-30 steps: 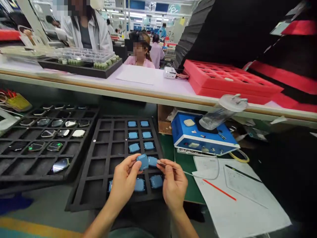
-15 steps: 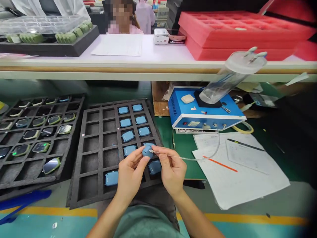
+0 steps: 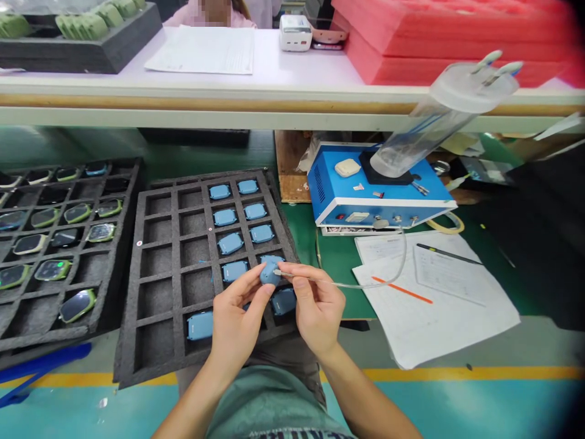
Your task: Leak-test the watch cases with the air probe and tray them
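Between the thumb and fingers of my left hand is a small blue watch case, held over the black foam tray. My right hand pinches a thin tip at the end of a clear tube; the tip points at the case's side and seems to touch it. The tube runs back to the blue box-shaped machine. More blue watch cases lie in the tray's two right columns, some partly hidden by my hands.
At left, another foam tray holds several watches with screens. Papers with an orange stick and a black pen lie at right. A clear cylinder leans on the machine. Above runs a shelf with red foam trays.
The view has tilted down a little and shifted, so the shelf sits higher. Both hands keep their grips, and the case appears turned slightly.
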`<state>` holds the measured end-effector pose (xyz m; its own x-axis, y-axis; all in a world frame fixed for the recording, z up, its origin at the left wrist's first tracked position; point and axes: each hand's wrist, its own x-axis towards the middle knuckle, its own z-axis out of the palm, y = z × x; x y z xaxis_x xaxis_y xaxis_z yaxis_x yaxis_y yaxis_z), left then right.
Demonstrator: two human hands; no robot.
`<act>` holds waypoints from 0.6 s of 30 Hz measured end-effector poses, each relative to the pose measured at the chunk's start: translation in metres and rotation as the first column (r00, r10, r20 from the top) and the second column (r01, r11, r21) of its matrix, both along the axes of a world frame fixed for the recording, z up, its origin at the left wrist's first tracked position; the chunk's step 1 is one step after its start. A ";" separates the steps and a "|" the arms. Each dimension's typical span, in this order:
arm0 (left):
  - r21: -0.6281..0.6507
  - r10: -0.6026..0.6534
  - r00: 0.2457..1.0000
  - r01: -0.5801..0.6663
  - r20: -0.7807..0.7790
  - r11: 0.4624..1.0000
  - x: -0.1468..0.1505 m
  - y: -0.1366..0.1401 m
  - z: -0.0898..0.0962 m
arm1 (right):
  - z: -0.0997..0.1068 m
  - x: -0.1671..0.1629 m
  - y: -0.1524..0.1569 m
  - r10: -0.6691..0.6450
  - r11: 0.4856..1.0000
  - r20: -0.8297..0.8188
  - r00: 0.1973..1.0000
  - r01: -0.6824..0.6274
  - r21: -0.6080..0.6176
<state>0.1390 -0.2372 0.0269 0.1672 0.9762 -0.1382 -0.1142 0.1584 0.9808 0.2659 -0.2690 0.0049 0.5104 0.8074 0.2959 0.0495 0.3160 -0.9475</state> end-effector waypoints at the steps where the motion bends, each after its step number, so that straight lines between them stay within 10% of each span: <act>1: 0.006 0.001 1.000 -0.001 0.004 1.000 0.000 0.000 0.000 | 0.000 0.000 0.000 0.005 1.000 -0.003 1.000 -0.005 0.005; 18: 0.070 0.048 0.997 -0.043 -0.062 0.997 0.000 0.000 -0.005 | 0.002 0.002 0.004 0.037 0.996 -0.012 0.999 -0.036 0.088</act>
<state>0.1388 -0.2375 0.0216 0.1156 0.9901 -0.0795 -0.0571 0.0865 0.9946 0.2677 -0.2652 0.0069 0.4856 0.7968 0.3595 0.0241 0.3989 -0.9167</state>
